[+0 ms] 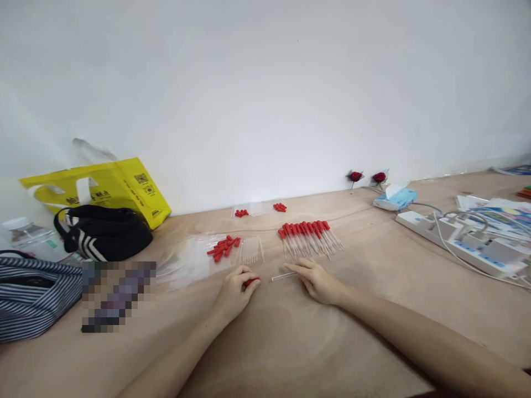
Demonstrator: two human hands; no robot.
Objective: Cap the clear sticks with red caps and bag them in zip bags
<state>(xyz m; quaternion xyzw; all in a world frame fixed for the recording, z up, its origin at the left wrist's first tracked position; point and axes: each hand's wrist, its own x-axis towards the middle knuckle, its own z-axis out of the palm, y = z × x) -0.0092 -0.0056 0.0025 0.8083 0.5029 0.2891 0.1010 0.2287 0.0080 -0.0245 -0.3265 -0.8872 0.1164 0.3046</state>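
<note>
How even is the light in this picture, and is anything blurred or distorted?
Head view: the wall is brightest low in the middle, greyer toward the top; a pixelated patch at left hides details; the clear tube in the right hand looks faint; the right forearm seems stretched, perhaps lens distortion.

White wall (249,99); table (286,348), perhaps wooden.

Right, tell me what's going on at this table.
A person is working with two bare hands. The left hand pinches a red cap; the right hand holds a thin clear tube, its near end pointing toward the cap but apart from it. Beyond the hands lie loose red caps, bare clear tubes and, to the right, a row of capped tubes.
</note>
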